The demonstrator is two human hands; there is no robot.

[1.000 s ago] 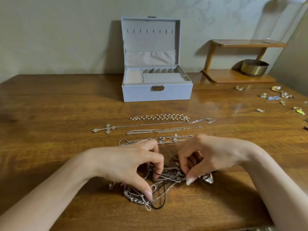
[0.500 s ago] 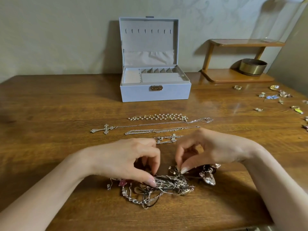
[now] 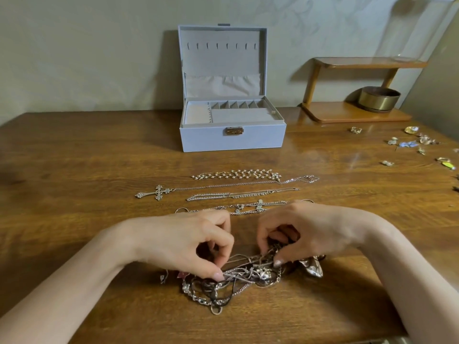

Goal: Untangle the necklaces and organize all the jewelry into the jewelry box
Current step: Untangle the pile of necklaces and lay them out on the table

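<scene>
I pinch strands of the tangled necklaces [image 3: 238, 279] with left hand [image 3: 183, 242] and right hand [image 3: 305, 232], spreading them apart; freed chains [image 3: 243, 192] lie sorted before the open jewelry box [image 3: 232, 140]

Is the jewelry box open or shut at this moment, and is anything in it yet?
Open. The jewelry box has its lid upright against the wall, and the tray compartments that show look empty; no jewelry is visible inside.
</scene>
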